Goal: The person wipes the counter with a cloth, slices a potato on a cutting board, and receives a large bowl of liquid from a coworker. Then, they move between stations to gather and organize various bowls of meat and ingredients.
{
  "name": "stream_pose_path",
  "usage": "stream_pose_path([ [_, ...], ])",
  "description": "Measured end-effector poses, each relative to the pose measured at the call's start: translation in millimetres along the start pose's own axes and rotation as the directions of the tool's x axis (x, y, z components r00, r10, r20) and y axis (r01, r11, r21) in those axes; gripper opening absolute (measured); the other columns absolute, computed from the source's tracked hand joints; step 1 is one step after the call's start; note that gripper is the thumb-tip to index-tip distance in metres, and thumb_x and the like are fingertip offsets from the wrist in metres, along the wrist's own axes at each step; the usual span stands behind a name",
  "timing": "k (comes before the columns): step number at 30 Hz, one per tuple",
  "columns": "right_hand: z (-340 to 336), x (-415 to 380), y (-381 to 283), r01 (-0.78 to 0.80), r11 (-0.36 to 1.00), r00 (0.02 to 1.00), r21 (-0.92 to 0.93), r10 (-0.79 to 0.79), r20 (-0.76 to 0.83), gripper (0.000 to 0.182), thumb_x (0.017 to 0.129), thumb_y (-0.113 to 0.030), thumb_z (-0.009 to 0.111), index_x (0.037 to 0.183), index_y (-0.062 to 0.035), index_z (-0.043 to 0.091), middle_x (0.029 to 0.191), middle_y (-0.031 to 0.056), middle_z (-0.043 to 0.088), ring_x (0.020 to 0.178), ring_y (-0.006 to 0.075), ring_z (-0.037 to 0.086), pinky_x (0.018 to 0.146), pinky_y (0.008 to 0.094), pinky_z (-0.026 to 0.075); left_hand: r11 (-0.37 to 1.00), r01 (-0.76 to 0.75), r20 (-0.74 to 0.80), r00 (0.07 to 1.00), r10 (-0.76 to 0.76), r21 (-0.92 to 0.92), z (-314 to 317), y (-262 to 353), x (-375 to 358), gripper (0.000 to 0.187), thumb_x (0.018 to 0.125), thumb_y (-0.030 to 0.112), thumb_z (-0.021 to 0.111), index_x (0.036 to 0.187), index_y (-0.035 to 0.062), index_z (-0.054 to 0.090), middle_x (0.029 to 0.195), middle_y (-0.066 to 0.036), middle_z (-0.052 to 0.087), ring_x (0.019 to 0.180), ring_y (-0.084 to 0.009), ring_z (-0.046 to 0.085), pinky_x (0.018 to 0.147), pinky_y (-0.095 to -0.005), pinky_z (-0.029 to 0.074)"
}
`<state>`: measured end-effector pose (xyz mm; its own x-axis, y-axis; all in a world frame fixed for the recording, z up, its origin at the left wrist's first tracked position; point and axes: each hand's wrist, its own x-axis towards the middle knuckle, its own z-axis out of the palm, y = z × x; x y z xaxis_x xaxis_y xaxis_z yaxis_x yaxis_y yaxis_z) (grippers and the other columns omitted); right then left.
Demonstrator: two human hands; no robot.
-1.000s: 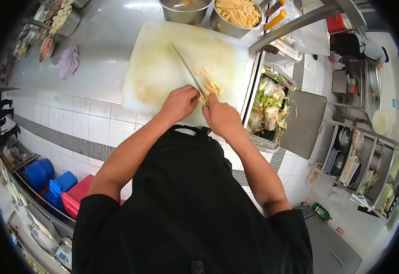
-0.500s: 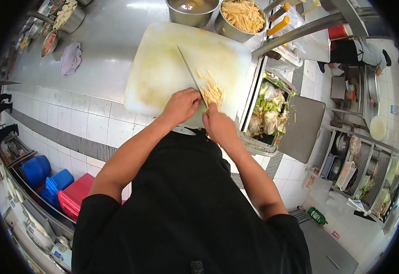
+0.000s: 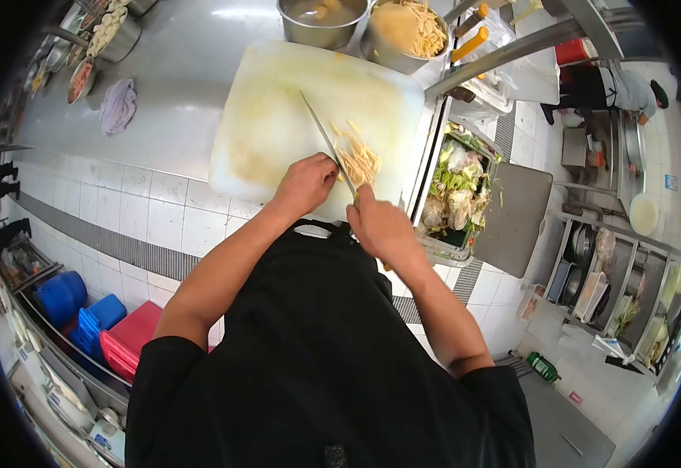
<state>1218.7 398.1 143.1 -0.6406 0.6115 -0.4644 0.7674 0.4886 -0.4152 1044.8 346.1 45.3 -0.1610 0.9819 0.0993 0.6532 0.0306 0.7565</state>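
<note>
A large white cutting board [image 3: 278, 109] lies on a steel counter [image 3: 184, 70]. My right hand [image 3: 383, 222] is shut on the handle of a long knife [image 3: 325, 140], whose blade points away across the board. My left hand [image 3: 305, 183] rests with curled fingers on the board, right beside the blade's left side. A small heap of pale yellow cut strips [image 3: 360, 160] lies just right of the blade, close to both hands.
Two steel pots stand behind the board, one with liquid [image 3: 321, 15], one with yellow strips [image 3: 406, 31]. A bin of vegetable scraps [image 3: 457, 187] sits right of the board. A purple cloth [image 3: 118, 105] and bowls [image 3: 83, 78] lie at far left. Another person [image 3: 613, 86] works at far right.
The knife and my right hand have shifted slightly along the strips, with the blade staying on the board. My left hand stays beside the blade.
</note>
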Motion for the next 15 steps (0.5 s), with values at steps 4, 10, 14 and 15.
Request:
stream_pose_path([
  [4, 23, 29, 0, -0.005, 0.999, 0.997, 0.036, 0.008, -0.079, 0.028, 0.097, -0.026, 0.053, 0.108, -0.0008, 0.047, 0.079, 0.0290, 0.068, 0.076, 0.0475, 0.067, 0.072, 0.0585, 0.052, 0.999, -0.018, -0.019, 1.000, 0.017, -0.038, -2, 3, -3, 0.007, 0.083, 0.004, 0.064, 0.089, 0.0016, 0.066, 0.092, -0.013, 0.066, 0.086, -0.0347, 0.065, 0.075, -0.0420, 0.053],
  [10, 20, 7, 5, 0.015, 1.000, 1.000, 0.022, -0.014, -0.013, 0.028, 0.097, -0.025, 0.053, 0.107, 0.0006, 0.047, 0.077, 0.0278, 0.067, 0.076, 0.0468, 0.067, 0.069, 0.0569, 0.052, 1.000, 0.025, 0.005, 1.000, -0.025, -0.015, -1, 1, -5, 0.006, 0.083, 0.004, 0.063, 0.088, 0.0014, 0.066, 0.091, -0.013, 0.065, 0.086, -0.0347, 0.065, 0.076, -0.0424, 0.052],
  [14, 21, 23, -1, 0.033, 0.998, 0.994, 0.060, -0.027, -0.106, 0.030, 0.097, -0.025, 0.053, 0.108, 0.0015, 0.047, 0.079, 0.0297, 0.067, 0.076, 0.0484, 0.067, 0.072, 0.0595, 0.051, 1.000, -0.012, -0.011, 1.000, 0.012, -0.010, 2, -1, -10, 0.005, 0.083, 0.004, 0.063, 0.087, 0.0012, 0.065, 0.091, -0.014, 0.065, 0.086, -0.0347, 0.065, 0.076, -0.0426, 0.052],
  [15, 7, 16, -5, 0.020, 0.999, 0.997, 0.047, -0.017, -0.071, 0.029, 0.097, -0.025, 0.053, 0.108, 0.0017, 0.048, 0.079, 0.0293, 0.068, 0.075, 0.0478, 0.067, 0.070, 0.0585, 0.051, 1.000, -0.006, -0.008, 1.000, 0.006, 0.014, 2, -1, -8, 0.005, 0.083, 0.004, 0.063, 0.088, 0.0013, 0.065, 0.091, -0.014, 0.065, 0.086, -0.0347, 0.065, 0.076, -0.0426, 0.052],
])
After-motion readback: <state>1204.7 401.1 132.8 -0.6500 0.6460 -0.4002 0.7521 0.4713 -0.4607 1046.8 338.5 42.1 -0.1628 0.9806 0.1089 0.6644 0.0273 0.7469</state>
